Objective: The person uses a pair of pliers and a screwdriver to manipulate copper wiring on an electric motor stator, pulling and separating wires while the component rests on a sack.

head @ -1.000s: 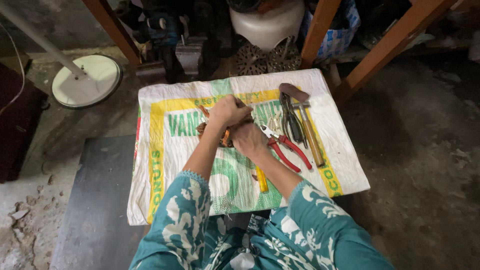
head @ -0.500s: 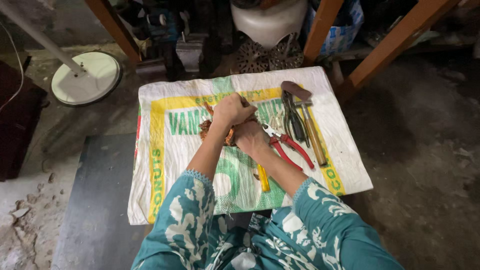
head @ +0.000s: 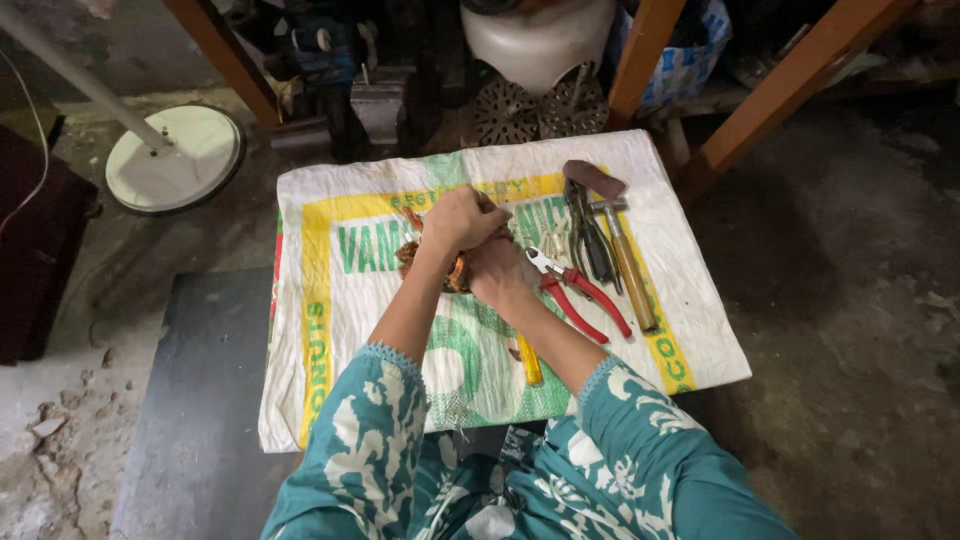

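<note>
**A:** Since you've got the head view up, start at the fingers. What are they doing?

**B:** L hand [head: 460, 215] fingers are curled tight, fist-like, clamped on top of a small brown-orange piece [head: 408, 255]. R hand [head: 497, 270] sits just under and against the L. Its fingers are tucked beneath, so I can't tell if they're closed or not.

**A:** Where's the piece exactly?

**B:** Mid-sack, between the two hands, w/ a bit poking out to the L of the fist and a bit at the wrist side. It's mostly covered and I can't tell what it is. Looks rusty or coppery.

**A:** Step in hand?

**B:** My read is a two-handed squeeze or twist on that piece, bare hands, no tool picked up. It's a grip-and-work stage, not a reach or a put-down.

**A:** And around them?

**B:** Just R of the R hand are red-handled pliers [head: 585, 300]. Then come dark pliers [head: 590, 235] and a wooden-handled hammer [head: 625, 255]. A yellow-handled screwdriver [head: 527, 360] lies partly under the R forearm. Everything's on a white woven sack [head: 330, 330] w/ yellow and green print. A white round stand base [head: 175, 157] is well apart on the floor, upper L.

**A:** What would a next move call for?

**B:** Judgement only: one hand has to keep the piece pinned if the other lets go. The pliers are the nearest tool to the R hand, so it's a short reach and the piece needn't leave the sack.
</note>
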